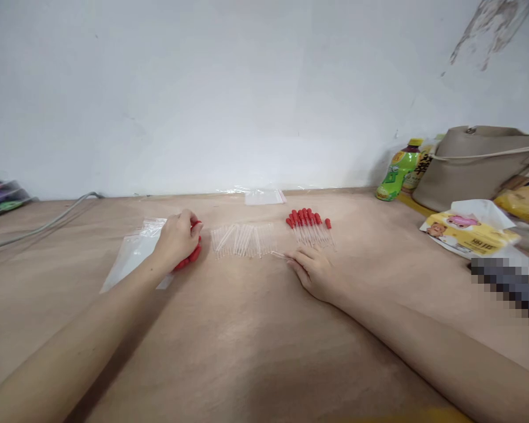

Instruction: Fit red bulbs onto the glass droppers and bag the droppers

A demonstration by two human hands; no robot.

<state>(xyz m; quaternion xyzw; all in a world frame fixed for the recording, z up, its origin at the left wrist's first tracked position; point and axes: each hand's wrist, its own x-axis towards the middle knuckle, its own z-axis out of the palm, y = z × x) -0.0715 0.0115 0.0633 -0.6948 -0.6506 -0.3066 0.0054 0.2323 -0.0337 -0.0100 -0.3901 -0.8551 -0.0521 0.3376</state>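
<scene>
My left hand (pixel 178 235) is closed in a pinch on a red rubber bulb (pixel 196 223). More red rubber bulbs (pixel 189 258) lie beneath and beside that hand, partly hidden by it. A row of clear glass dropper tubes (pixel 242 239) lies between my two hands. My right hand (pixel 311 270) is closed on one thin glass dropper tube (pixel 278 254), whose end sticks out to the left of the fingers. Just beyond this hand lie several assembled droppers (pixel 306 226), red bulbs pointing to the wall.
Clear plastic bags (pixel 130 258) lie under and left of my left arm; another small bag (pixel 264 197) is by the wall. At right stand a green bottle (pixel 399 173), a beige bag (pixel 476 164) and a tissue pack (pixel 471 229). A grey cable (pixel 57 222) runs at left.
</scene>
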